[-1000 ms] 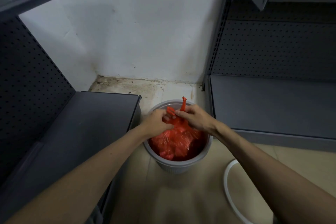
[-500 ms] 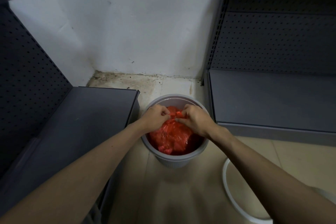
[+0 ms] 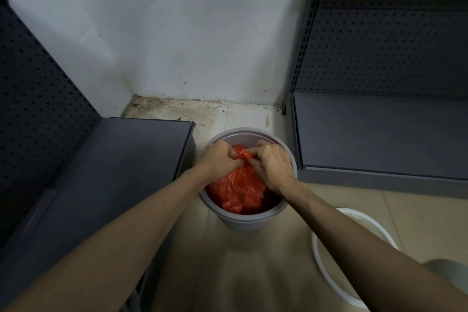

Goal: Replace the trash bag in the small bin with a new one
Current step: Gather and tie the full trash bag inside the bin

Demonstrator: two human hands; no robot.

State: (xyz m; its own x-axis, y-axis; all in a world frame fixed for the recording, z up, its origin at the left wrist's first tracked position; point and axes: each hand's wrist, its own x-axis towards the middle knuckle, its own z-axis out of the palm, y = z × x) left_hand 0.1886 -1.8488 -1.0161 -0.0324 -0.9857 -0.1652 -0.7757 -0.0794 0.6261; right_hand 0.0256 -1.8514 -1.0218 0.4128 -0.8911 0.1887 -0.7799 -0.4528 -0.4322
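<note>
A small grey bin (image 3: 249,220) stands on the tiled floor in the corner between two shelf units. A full red trash bag (image 3: 239,191) sits inside it, bulging below the rim. My left hand (image 3: 219,159) and my right hand (image 3: 271,163) meet over the bin's mouth, both pinching the gathered top of the red bag between them. The knot itself is mostly hidden under my fingers.
A dark grey shelf base (image 3: 121,159) lies close on the left of the bin, another (image 3: 379,134) on the right. A white round basin rim (image 3: 354,256) sits on the floor at the lower right. The white wall (image 3: 190,33) is behind.
The red tail of the bag that stuck up above my hands has been pulled down. Both hands have drawn closer together over the bag's top.
</note>
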